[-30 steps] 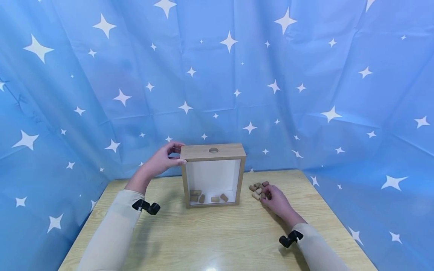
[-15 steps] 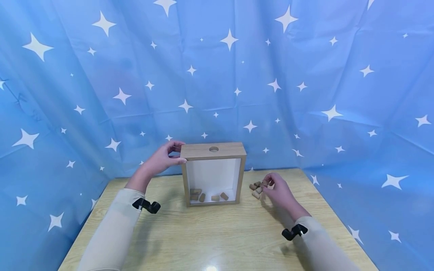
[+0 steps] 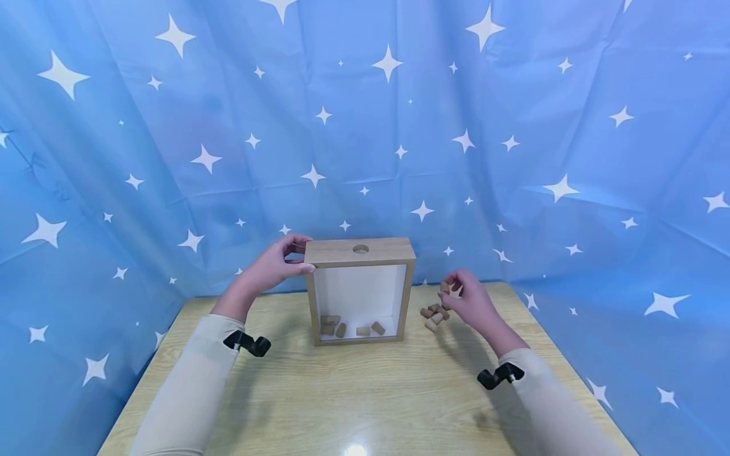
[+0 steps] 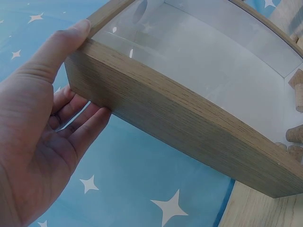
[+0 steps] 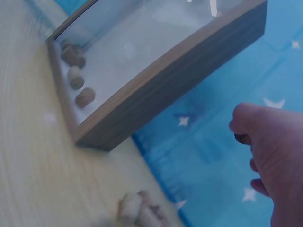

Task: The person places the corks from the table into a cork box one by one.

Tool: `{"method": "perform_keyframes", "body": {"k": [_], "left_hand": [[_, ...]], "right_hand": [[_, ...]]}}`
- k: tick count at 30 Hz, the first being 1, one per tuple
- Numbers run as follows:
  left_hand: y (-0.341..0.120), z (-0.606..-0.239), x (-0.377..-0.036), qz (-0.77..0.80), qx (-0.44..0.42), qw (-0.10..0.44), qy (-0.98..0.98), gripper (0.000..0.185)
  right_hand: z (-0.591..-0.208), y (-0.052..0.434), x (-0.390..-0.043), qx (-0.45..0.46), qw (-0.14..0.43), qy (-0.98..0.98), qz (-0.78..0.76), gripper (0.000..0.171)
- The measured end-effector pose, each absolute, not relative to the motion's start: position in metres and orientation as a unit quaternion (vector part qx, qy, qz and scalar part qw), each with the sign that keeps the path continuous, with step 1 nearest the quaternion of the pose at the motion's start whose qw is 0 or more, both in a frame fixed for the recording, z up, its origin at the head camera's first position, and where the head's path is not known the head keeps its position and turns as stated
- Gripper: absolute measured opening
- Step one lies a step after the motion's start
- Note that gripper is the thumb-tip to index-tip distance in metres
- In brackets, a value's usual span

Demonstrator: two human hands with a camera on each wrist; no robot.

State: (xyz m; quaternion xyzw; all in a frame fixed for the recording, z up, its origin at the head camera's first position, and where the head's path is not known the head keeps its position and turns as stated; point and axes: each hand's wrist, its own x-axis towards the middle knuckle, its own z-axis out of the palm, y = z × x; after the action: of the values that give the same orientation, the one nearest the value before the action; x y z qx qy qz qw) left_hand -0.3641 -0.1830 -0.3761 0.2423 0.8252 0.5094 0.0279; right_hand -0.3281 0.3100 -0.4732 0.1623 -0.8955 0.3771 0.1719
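A wooden shadow box (image 3: 409, 297) with a clear front and a round hole (image 3: 360, 249) in its top stands upright on the table. Several corks (image 3: 363, 331) lie along its bottom inside. My left hand (image 3: 272, 266) grips the box's upper left corner; in the left wrist view the thumb (image 4: 71, 38) lies on the front edge and the fingers (image 4: 90, 125) reach behind. Above a small pile of corks (image 3: 435, 315), to the right of the box, my right hand (image 3: 470, 301) pinches one cork (image 3: 445, 288). Only its dark end shows in the right wrist view.
The wooden table (image 3: 342, 392) has its back edge close behind the box. A blue curtain (image 3: 365, 139) with white stars hangs behind and along both sides. Black wrist mounts (image 3: 246, 343) sit on both sleeves.
My right hand has picked a cork from the pile and lifted it up. The left hand stays at the box's corner, and the box has not moved.
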Motion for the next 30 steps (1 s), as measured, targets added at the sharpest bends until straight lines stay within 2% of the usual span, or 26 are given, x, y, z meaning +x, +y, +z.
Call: {"method": "perform_keyframes", "body": {"k": [15,24,30], "left_hand": [[-0.184,-0.376,-0.365,0.508,0.247,0.023,0.825,0.071],[-0.183,-0.376,-0.366,0.507,0.247,0.023,0.826,0.069],[-0.184,-0.376,-0.364,0.503,0.247,0.021,0.828,0.071]], "right_hand": [[-0.402,0.288,-0.334,0.211,0.242,-0.853,0.411,0.03],[-0.378,0.271,-0.334,0.23,0.284,-0.842,0.397,0.029],[-0.361,0.253,-0.335,0.259,0.289,-0.83,0.402,0.028]]}}
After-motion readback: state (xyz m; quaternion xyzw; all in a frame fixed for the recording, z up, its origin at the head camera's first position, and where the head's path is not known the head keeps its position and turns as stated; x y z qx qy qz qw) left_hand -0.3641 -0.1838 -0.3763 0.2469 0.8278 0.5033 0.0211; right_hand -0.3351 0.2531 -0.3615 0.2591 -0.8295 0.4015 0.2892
